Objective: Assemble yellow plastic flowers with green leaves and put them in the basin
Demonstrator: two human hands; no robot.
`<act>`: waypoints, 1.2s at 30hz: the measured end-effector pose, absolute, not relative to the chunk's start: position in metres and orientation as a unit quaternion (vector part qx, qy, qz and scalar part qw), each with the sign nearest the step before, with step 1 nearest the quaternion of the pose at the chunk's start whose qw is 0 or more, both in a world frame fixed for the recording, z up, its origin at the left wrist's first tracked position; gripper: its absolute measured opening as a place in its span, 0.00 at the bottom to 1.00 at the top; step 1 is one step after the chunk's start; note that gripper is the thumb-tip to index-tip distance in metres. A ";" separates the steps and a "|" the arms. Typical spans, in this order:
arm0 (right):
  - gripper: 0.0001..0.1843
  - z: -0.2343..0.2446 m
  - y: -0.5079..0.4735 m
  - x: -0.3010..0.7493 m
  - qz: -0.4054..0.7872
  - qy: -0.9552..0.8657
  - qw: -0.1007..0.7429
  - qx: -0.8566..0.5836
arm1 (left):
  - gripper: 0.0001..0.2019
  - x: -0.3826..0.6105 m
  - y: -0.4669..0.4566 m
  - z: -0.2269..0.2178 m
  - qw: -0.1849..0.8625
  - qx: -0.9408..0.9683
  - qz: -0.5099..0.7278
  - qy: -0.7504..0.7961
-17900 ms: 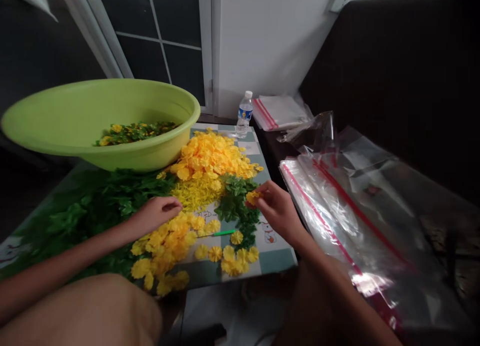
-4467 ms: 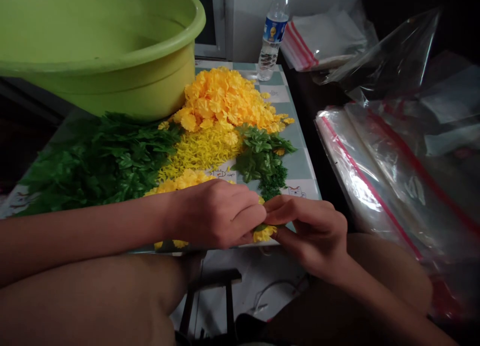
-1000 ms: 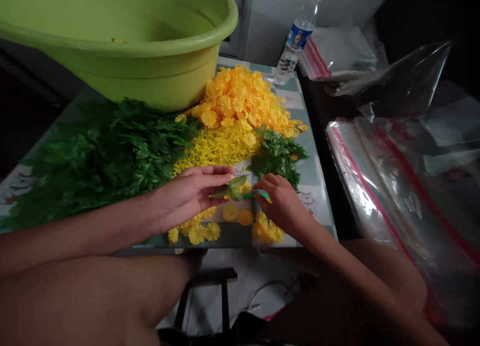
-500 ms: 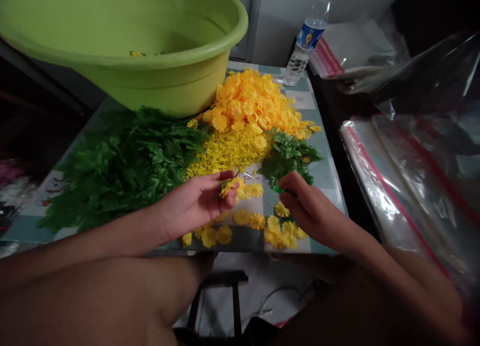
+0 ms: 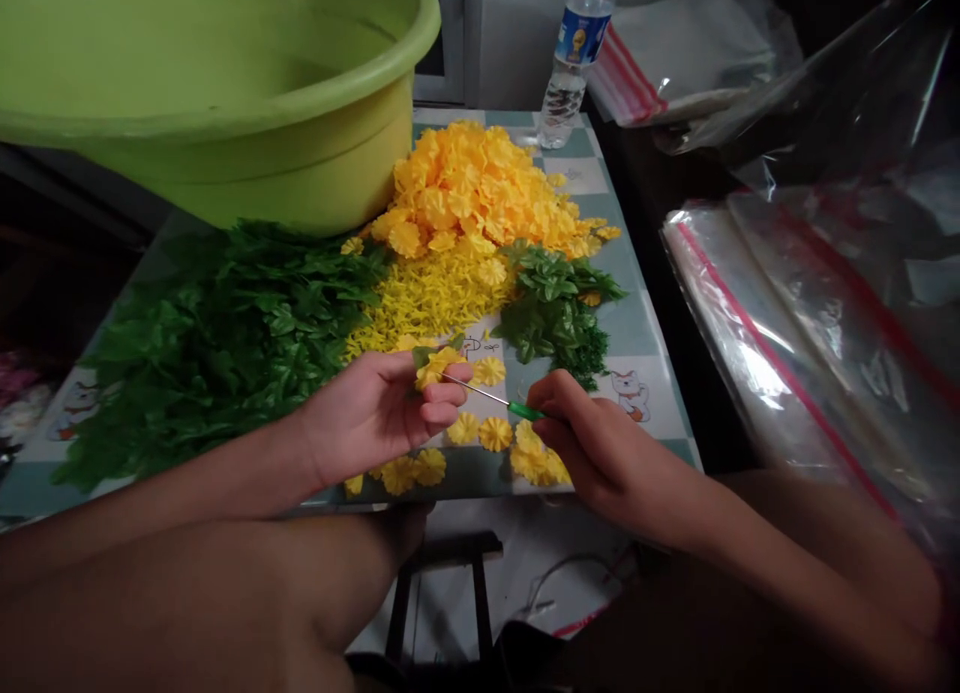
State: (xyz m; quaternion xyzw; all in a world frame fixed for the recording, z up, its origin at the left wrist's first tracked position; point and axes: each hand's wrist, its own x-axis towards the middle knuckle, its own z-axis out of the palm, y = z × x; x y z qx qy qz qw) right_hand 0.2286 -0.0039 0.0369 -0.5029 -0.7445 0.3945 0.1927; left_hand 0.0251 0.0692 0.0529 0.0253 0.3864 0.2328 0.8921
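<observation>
Nearby, a lime-green plastic basin [image 5: 210, 113] and red-edged clear plastic bags [image 5: 780, 323] flank heaped yellow fabric flowers [image 5: 465, 188]. The left hand [image 5: 371, 418] pinches one small yellow flower [image 5: 435, 366]; the right hand [image 5: 592, 448] closes on a green-handled metal needle [image 5: 495, 398].

Dim indoor light settles over the scene, with a soft sheen along the rim of a lime-green plastic basin [image 5: 225, 173]. Just below the basin, a heap of orange-yellow artificial flowers [image 5: 465, 193] holds the brightest colour. To the basin's right, clear plastic zip bags with red seals [image 5: 780, 343] throw streaks of white glare. Deep shadow pools beneath its left side. In front of the basin, the person's left hand [image 5: 375, 418] and right hand [image 5: 600, 453] sit in muted light, their outlines slightly soft. Wide-angle distortion stretches the basin's curve at the frame's edge, and both lower corners sink towards black.
</observation>
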 end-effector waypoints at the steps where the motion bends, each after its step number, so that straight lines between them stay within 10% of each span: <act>1: 0.04 0.037 -0.005 0.229 0.397 -0.743 0.192 -0.504 | 0.10 0.026 0.070 0.052 0.893 0.028 0.233 0.385; 36: 0.02 0.043 -0.007 0.235 0.474 -0.695 0.216 -0.496 | 0.13 0.028 0.065 0.050 0.855 0.147 0.263 0.423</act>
